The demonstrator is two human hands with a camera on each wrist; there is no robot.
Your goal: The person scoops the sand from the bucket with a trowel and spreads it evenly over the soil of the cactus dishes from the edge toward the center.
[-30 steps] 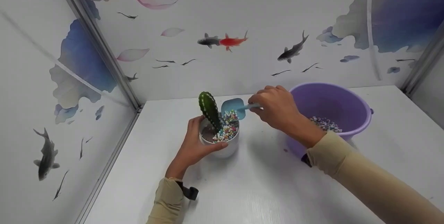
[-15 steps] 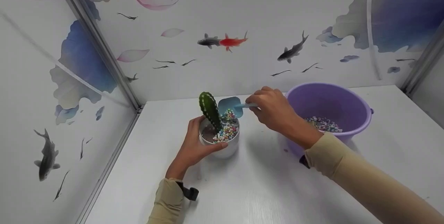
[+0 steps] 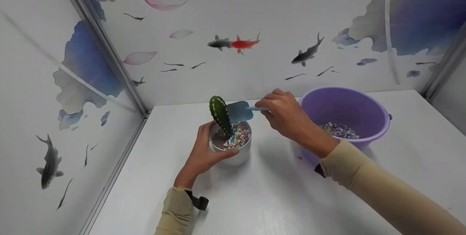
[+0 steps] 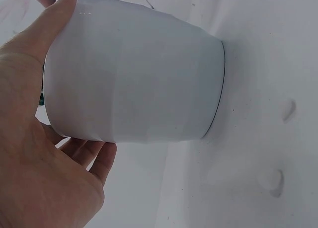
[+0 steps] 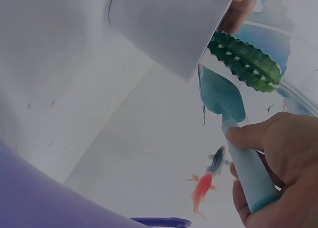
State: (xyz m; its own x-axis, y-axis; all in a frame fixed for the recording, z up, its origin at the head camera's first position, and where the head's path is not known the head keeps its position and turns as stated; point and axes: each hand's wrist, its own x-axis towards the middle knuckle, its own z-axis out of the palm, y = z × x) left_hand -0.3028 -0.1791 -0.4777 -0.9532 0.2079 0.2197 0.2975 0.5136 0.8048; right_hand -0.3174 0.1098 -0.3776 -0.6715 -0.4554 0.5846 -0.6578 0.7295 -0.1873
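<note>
A white pot point(image 3: 236, 158) stands on the table with a green cactus point(image 3: 220, 115) leaning left in it. Multicoloured small beads point(image 3: 238, 137) cover the right part inside the pot, while brown filling shows at the left. My left hand point(image 3: 205, 155) grips the pot, thumb along the near rim and fingers round the far left side; the left wrist view shows its white wall point(image 4: 134, 74) between them. With my right hand point(image 3: 284, 113) I hold a blue-green hand shovel point(image 5: 251, 168) by its handle. Its blade point(image 3: 240, 111) is over the pot's far rim, beside the cactus.
On the right a purple bucket point(image 3: 346, 100) holds more beads point(image 3: 338, 130) at its bottom; my right forearm passes in front of it. The white table point(image 3: 269, 198) meets a wall point(image 3: 276, 16) painted with fish behind, and another panel at the left.
The shovel has moved slightly left and tipped, and the heap of beads on its blade has slid into the pot. My left hand and the pot have stayed put.
</note>
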